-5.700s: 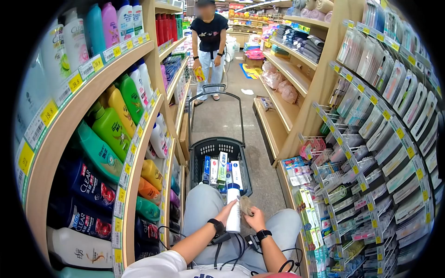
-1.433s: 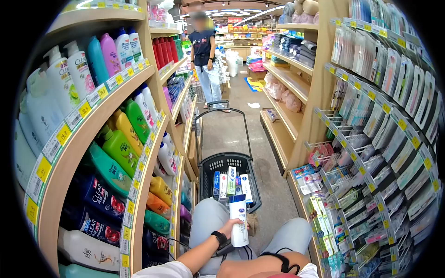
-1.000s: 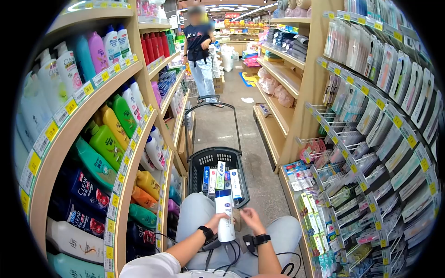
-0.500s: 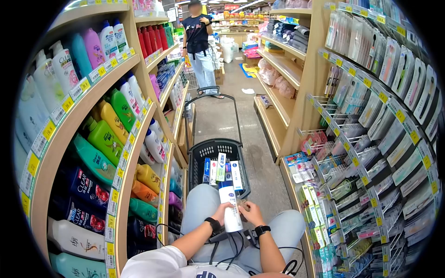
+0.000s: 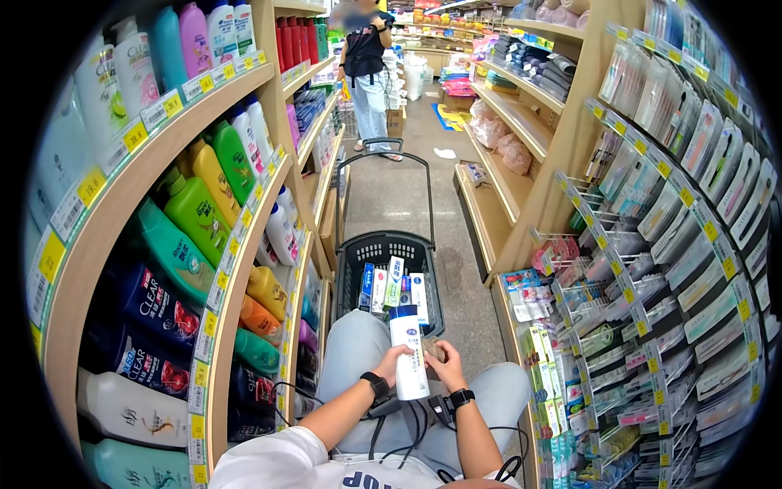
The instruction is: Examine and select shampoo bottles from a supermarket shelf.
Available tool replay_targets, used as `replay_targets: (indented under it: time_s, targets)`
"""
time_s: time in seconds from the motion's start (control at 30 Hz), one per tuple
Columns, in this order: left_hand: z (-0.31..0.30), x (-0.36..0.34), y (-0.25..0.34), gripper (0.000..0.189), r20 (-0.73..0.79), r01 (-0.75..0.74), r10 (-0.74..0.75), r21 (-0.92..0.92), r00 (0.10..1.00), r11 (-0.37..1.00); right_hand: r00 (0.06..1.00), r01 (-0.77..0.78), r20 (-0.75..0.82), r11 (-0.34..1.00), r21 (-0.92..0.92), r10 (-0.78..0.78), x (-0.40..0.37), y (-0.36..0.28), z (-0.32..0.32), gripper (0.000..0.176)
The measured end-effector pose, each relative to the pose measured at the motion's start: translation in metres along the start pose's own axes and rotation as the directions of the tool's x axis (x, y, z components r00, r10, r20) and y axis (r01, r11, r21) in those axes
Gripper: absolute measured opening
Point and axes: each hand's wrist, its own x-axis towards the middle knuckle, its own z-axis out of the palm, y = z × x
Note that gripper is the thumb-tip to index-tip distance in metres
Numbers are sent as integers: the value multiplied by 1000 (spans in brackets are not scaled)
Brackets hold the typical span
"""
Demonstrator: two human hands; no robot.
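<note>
A white shampoo-type bottle [image 5: 410, 359] with a dark blue cap stands nearly upright in front of my lap, its lettered side facing me. My left hand [image 5: 391, 363] is wrapped round it from the left. On its right side, close to the bottle, my right hand [image 5: 445, 367] is closed with curled fingers. A small grey-brown thing [image 5: 434, 350] shows at those fingertips; what it is cannot be made out. Just beyond the bottle is a black shopping basket [image 5: 352, 257] with several boxes inside, among them a white and green box [image 5: 396, 281].
Shelves of shampoo bottles [image 5: 191, 216] rise close on my left. Hooks with packaged small goods [image 5: 652, 212] line the right, past a wooden shelf unit [image 5: 521, 130]. The basket's tall handle [image 5: 430, 196] stands up in the aisle. A person [image 5: 368, 65] stands farther along it.
The bottle has tilted a little and moved slightly up and right, still in my left hand. My view has shifted, so the shelves and basket sit differently in the picture.
</note>
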Motion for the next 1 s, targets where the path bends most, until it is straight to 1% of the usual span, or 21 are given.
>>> replay_targets:
  time_s: [0.03,0.13,0.23,0.33,0.37,0.4,0.43,0.47,0.5,0.53,0.57,0.6,0.63,0.73,0.77,0.83,0.87,0.9,0.93,0.97,1.0]
  targets:
    - [-3,-1,1,42,-4,-1,1,21,1000,1000,1000,24,13,998,-54,-23,2,3,1,18]
    - [-11,-4,5,41,-13,20,-20,35,1000,999,998,-37,47,999,6,37,0,11,7,18]
    - [-10,-6,7,40,-20,33,-32,30,999,999,999,45,-11,987,-153,-47,-1,13,8,17]
    - [-3,-4,3,38,-50,8,-7,25,999,1000,989,-16,-145,997,72,26,1,0,0,17]
    - [1,-3,2,38,-62,-2,4,23,998,1000,980,-19,-190,976,219,62,5,-4,-2,19]
    - [4,-2,-1,38,-74,-10,11,16,997,1000,985,-57,-139,950,308,104,5,-7,-5,20]
    - [1,3,-5,37,-49,-15,15,0,999,1000,986,-99,-84,916,390,143,4,-26,-7,20]
    - [3,3,-7,37,-60,-6,6,8,998,1000,984,-143,-27,874,465,175,4,-38,-9,21]
    - [6,5,-7,37,-69,1,0,17,998,1000,987,-146,2,878,456,163,3,-40,-7,24]
    - [9,6,-5,37,-77,6,-5,25,997,1000,986,-149,-6,900,410,166,2,-36,-4,24]
    - [13,2,-2,38,-52,42,-37,89,998,995,986,-150,-15,919,364,167,2,-26,-1,24]
    - [14,2,-2,39,-61,44,-38,102,997,994,986,-147,-25,936,319,164,2,-18,1,24]
    - [14,2,-4,40,-69,47,-39,117,997,992,985,-152,-28,937,313,169,1,-15,2,28]
    - [16,5,-8,43,-101,30,-8,216,995,976,993,-39,-104,976,213,62,4,-6,1,33]
    - [18,6,-9,44,-113,22,7,255,994,967,987,-30,-150,979,202,61,6,-1,0,33]
    - [23,4,-12,46,-125,60,-12,384,992,921,969,-16,-241,984,176,59,9,3,-6,35]
    - [28,1,-13,47,-132,78,-20,446,991,892,961,-10,-268,978,208,67,10,3,-9,35]
    - [33,-2,-15,54,-131,83,-26,448,991,890,953,-2,-295,971,240,75,11,2,-11,34]
    - [34,-1,-17,55,-116,116,-70,452,991,885,944,6,-320,963,271,84,12,-3,-12,34]
    - [31,3,-23,56,-114,116,-71,459,991,881,938,-14,-326,952,306,119,13,-10,-12,31]
    - [29,7,-26,56,-111,116,-72,467,991,877,943,-1,-319,955,296,99,13,-12,-13,31]
